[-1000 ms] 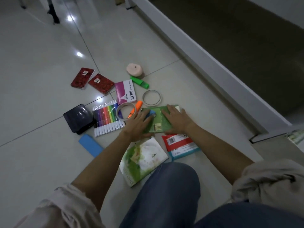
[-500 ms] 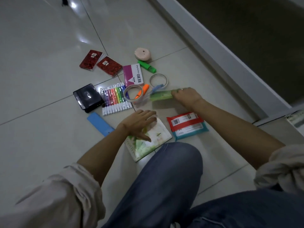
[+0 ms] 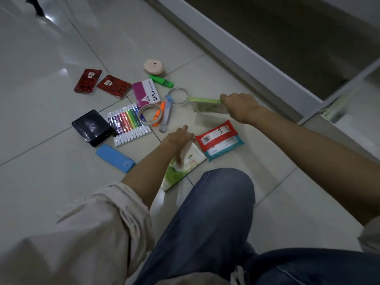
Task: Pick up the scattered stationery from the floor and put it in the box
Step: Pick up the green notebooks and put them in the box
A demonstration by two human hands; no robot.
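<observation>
Centre right of the frame: the right hand (image 3: 239,106) is gripping a green notebook (image 3: 207,105) by its edge, holding it tilted and clear of the tiled floor (image 3: 41,171). Lower centre: the left hand (image 3: 180,140) is hovering with fingers spread and empty over a green-and-white booklet (image 3: 181,167), beside a red-and-teal packet (image 3: 220,140). Centre left: a marker set (image 3: 128,124), tape roll (image 3: 149,115), black case (image 3: 91,127), blue eraser (image 3: 115,158) and two red notebooks (image 3: 102,84) are lying scattered. The box is lying outside the view.
</observation>
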